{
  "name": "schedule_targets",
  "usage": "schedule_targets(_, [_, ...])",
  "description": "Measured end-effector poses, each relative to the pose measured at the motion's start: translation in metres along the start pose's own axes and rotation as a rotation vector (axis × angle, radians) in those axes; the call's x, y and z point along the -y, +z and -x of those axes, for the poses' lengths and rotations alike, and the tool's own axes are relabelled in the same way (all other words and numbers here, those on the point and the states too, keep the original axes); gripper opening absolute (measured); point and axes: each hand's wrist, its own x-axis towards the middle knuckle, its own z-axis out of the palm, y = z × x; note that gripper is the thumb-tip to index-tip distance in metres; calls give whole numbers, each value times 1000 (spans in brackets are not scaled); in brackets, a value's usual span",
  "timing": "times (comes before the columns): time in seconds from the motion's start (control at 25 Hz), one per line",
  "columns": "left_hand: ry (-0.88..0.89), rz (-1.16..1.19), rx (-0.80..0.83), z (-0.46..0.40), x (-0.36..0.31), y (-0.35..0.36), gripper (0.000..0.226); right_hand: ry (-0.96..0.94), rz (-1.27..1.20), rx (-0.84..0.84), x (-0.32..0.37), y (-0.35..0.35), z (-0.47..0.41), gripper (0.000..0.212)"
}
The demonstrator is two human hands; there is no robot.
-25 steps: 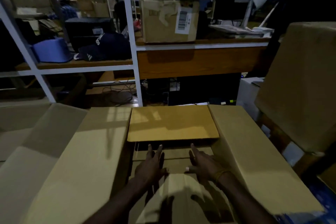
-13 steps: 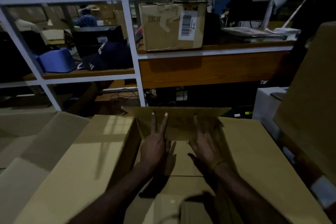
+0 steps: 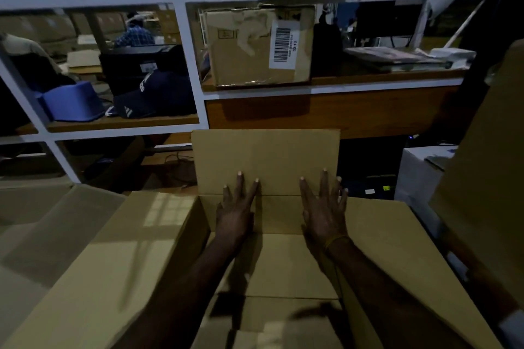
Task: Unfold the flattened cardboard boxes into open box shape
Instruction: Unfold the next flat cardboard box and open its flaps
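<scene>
A brown cardboard box (image 3: 286, 269) stands open right below me, its inner floor showing between my forearms. The far flap (image 3: 265, 159) stands upright. A long side flap (image 3: 113, 258) slopes out to the left and another side flap (image 3: 397, 258) slopes out to the right. My left hand (image 3: 236, 212) lies flat with straight fingers against the far wall and the flap's lower part. A little to its right, my right hand (image 3: 323, 212) presses the same wall with spread, straight fingers. Neither hand grips anything.
Behind the box is a white metal shelf frame (image 3: 187, 65) holding a labelled carton (image 3: 258, 45), a dark cap (image 3: 153, 96) and a blue tub (image 3: 73, 102). More cardboard (image 3: 490, 173) leans at the right, a white box (image 3: 419, 178) beside it. A person sits far back left.
The far flap, folded inward over the box a second ago, has swung up to upright. Both hands moved forward from the box floor to the far wall, pushing it.
</scene>
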Motion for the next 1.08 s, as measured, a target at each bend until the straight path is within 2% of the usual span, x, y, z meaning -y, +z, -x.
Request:
schedule_targets(0.12, [-52, -77, 112, -14, 13, 4, 95, 53, 11, 58, -10, 10, 1, 87])
schedule_targets(0.24, [-69, -113, 149, -12, 16, 8, 97, 11, -29, 134, -13, 13, 2, 86])
schedule_targets(0.48, [-47, -93, 222, -6, 15, 1, 97, 31, -5, 142, -15, 6, 3, 91])
schedule_targets(0.68, [52, -116, 107, 18, 23, 6, 84, 45, 9, 119, -9, 3, 29, 92])
schedule_targets(0.84, [163, -185, 33, 24, 21, 8, 72, 67, -36, 77, 4, -8, 49, 75])
schedule_targets(1.08, [158, -141, -6, 33, 12, 5, 60, 70, -70, 17, 8, 2, 46, 63])
